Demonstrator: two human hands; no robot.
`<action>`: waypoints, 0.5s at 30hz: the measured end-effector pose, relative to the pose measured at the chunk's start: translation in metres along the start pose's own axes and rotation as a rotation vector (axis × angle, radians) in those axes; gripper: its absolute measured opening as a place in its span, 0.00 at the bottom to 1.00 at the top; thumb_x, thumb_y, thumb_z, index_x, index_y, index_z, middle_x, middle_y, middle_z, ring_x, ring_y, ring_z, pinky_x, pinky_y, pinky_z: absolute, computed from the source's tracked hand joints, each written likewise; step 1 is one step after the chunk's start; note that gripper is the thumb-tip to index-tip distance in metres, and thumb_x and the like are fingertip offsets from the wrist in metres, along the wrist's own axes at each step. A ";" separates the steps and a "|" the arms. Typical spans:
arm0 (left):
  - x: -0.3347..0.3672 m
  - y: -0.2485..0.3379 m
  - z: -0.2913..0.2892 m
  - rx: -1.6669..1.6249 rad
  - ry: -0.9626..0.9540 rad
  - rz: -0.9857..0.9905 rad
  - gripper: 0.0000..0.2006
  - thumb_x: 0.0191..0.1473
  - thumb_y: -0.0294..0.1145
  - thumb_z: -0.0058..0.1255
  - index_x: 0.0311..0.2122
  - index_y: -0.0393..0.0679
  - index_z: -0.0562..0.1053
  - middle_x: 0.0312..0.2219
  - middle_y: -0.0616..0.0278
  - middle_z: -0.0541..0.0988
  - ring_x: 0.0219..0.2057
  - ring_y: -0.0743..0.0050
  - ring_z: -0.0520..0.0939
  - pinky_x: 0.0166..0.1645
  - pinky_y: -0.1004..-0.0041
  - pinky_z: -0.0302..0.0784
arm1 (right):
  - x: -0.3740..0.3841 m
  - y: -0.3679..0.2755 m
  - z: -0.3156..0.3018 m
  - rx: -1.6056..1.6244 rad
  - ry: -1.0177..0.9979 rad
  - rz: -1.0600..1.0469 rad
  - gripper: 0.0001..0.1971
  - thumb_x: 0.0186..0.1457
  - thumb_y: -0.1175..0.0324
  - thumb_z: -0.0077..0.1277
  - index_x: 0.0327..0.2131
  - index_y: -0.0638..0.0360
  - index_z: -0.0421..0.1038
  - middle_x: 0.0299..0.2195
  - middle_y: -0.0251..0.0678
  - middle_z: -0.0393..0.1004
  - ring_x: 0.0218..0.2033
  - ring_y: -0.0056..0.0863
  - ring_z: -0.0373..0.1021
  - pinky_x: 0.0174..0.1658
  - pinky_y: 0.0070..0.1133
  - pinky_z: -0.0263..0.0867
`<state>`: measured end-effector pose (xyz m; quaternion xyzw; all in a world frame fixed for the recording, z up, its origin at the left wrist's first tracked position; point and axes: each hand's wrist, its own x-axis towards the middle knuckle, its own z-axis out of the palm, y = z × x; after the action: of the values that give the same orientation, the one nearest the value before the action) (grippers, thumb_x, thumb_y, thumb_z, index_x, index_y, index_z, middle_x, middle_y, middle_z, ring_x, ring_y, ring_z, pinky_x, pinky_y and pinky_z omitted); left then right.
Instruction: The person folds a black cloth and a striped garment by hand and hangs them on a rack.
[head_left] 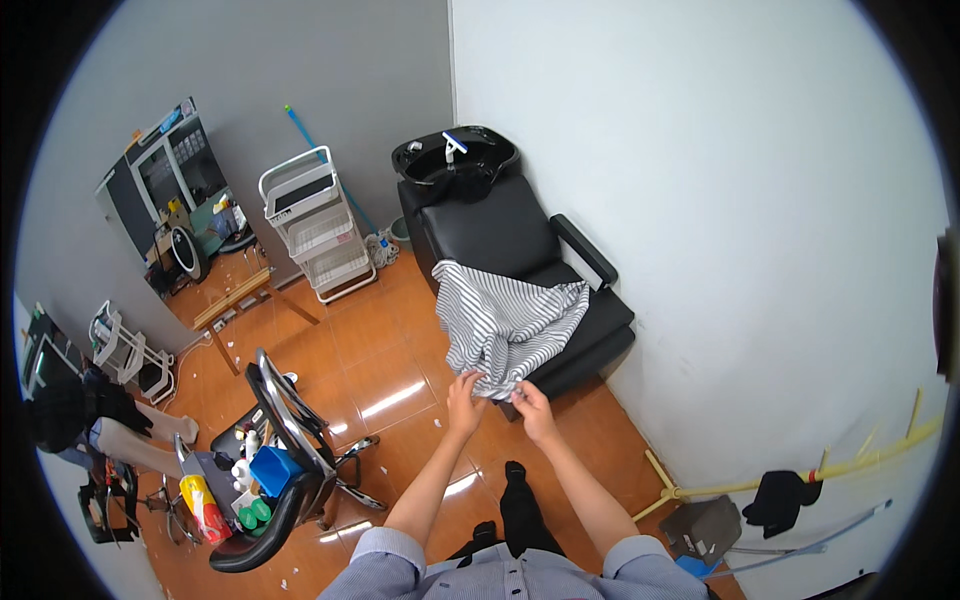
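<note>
A grey-and-white striped cloth [505,318] lies spread and crumpled over the seat of a black salon wash chair [492,225]. Its near edge is gathered between my two hands. My left hand [466,402] grips the cloth's left near corner with bent fingers. On the other side, my right hand [531,408] pinches the edge between thumb and fingers. Both arms reach forward from the lower edge, and the far part of the cloth rests on the chair. What the cloth is, whether a cape or a garment, cannot be told.
Behind the chair's backrest is a black wash basin [458,158]. A white three-tier trolley [318,225] stands left of it. Nearer left, a salon chair [290,470] carries bottles and a blue container [277,470]. A seated person [95,415] is at far left. A yellow pole rack [800,480] stands right.
</note>
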<state>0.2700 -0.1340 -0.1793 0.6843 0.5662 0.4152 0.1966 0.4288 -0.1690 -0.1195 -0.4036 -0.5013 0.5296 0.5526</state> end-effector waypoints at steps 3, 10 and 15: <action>-0.003 0.017 -0.026 0.060 -0.053 0.005 0.21 0.36 0.27 0.57 0.41 0.55 0.71 0.43 0.67 0.70 0.48 0.57 0.68 0.50 0.60 0.64 | -0.020 -0.053 -0.006 0.219 0.016 0.033 0.11 0.60 0.67 0.40 0.42 0.63 0.66 0.35 0.30 0.70 0.37 0.17 0.66 0.44 0.19 0.62; -0.014 0.044 -0.044 0.121 -0.208 0.103 0.17 0.38 0.31 0.59 0.38 0.55 0.73 0.41 0.68 0.72 0.46 0.58 0.70 0.47 0.58 0.66 | -0.072 -0.187 -0.034 0.333 0.112 -0.064 0.10 0.60 0.63 0.40 0.37 0.59 0.66 0.37 0.32 0.71 0.38 0.23 0.68 0.44 0.25 0.66; -0.030 0.042 -0.031 0.130 -0.389 0.062 0.15 0.41 0.31 0.56 0.38 0.48 0.73 0.41 0.62 0.73 0.44 0.52 0.72 0.47 0.61 0.67 | -0.112 -0.253 -0.076 0.566 0.258 -0.172 0.11 0.61 0.62 0.38 0.38 0.57 0.67 0.38 0.33 0.73 0.39 0.25 0.70 0.43 0.26 0.66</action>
<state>0.2707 -0.1803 -0.1402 0.7800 0.5218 0.2438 0.2449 0.5564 -0.3018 0.1006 -0.2540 -0.2922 0.5437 0.7446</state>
